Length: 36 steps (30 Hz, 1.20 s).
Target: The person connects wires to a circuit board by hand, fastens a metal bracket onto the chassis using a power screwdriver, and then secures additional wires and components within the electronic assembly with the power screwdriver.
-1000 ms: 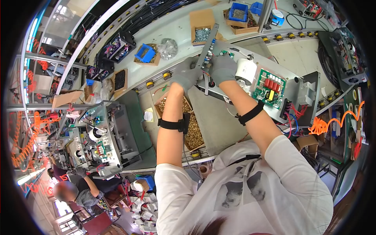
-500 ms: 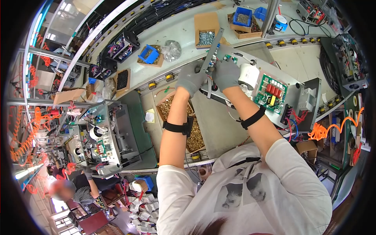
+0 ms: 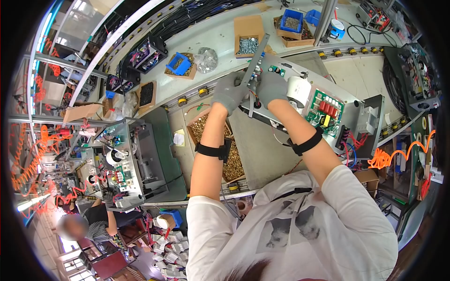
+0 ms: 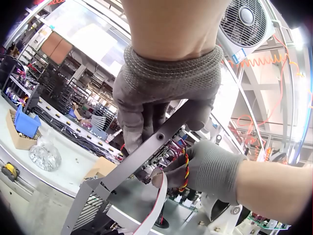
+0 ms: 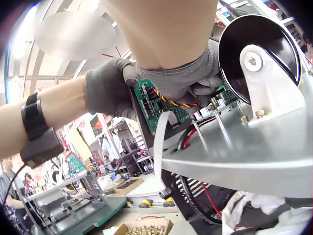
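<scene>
Three blue bins beyond the left hand and right hand, two black straps behind them, one white cylinder beside the right, perhaps four red components farther right

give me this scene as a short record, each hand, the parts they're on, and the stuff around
left hand: grips gray metal panel
right hand: fingers curled by the green circuit board; grip unclear
wires: twisted red, yellow and black wires beside the right hand
cable: flat pale ribbon cable, hanging in a bend
chassis: metal plate bearing a white bracket
nearby: open cardboard box of brass-coloured parts
</scene>
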Motion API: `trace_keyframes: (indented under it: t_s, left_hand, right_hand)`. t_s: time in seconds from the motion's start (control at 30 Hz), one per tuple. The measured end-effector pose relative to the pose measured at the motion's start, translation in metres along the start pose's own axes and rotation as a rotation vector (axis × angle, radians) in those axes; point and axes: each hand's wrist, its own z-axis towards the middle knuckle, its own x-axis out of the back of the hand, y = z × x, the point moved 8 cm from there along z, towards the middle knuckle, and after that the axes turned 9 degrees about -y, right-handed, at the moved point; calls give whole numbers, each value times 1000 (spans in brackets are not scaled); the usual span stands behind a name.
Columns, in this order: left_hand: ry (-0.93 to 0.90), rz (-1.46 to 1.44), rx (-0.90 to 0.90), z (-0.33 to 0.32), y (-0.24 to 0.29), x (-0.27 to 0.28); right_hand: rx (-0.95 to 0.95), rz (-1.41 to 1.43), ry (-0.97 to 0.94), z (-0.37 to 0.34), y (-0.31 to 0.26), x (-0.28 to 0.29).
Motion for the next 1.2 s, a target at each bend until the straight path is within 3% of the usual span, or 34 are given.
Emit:
trace_keyframes:
  t_s: [0.17,0.27,0.43,0.53,0.77,1.07,1.2]
  left_hand:
    - [20,35,-21,-4,8,0]
    - [23,-3,-25,-5,9,-1]
    - [13,7,-20,-1,2,-1]
    - [14,-10,-16,4,-5,-1]
    - [23,-46,-76,4,-4,-1]
    - [30,52,-31,3,-4,1]
    - [0,-49,-17,3,-5,-2]
  right_hand:
    - [7,103,-49,-10,0,8]
    - [20,-14,-57,-5,-1,-3]
    - [61,21,108,-1,1,0]
    - [-40,52,-5,1,2,2]
    - [-44,40,25,1,3,0]
    - [0,17,153,8,4,-10]
    - [14,1,223,7,3,-12]
